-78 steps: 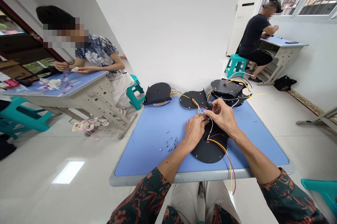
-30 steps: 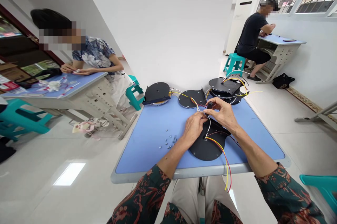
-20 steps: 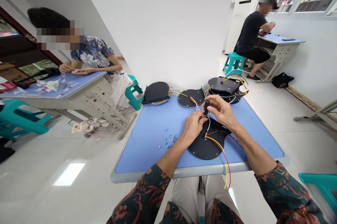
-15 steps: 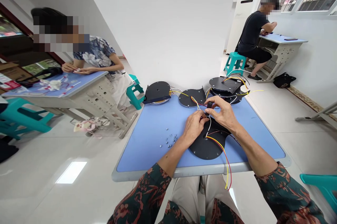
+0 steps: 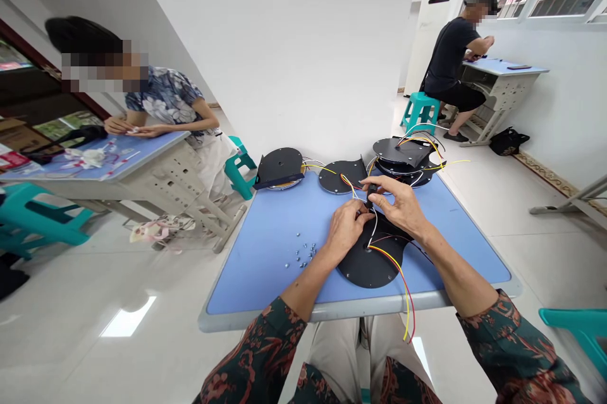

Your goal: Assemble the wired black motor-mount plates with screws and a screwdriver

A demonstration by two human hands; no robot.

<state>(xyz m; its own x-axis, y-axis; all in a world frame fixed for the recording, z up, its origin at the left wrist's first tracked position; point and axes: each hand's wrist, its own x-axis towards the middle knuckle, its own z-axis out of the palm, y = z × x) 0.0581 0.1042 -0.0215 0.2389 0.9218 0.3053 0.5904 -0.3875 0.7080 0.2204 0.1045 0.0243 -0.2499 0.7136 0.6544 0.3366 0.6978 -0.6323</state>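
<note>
A dark round plate with a flared end lies near the front of the blue desk, with white, yellow, red and dark wires coming out of its centre hole. My right hand grips a black-handled screwdriver, held upright over the plate's far part. Close by its lower end, my left hand is closed, thumb and fingers pinched at the plate's far edge. What those fingers hold is hidden. Several small silver screws are scattered left of the plate.
Along the desk's far edge lie a left plate assembly, a middle one and a right stack, with loose wires. Yellow and red wires hang over the front rim. Two people sit at other desks, left and right.
The view has shifted slightly. Both hands stay at the same spot on the plate, and the fingers on the screwdriver have moved a little.
</note>
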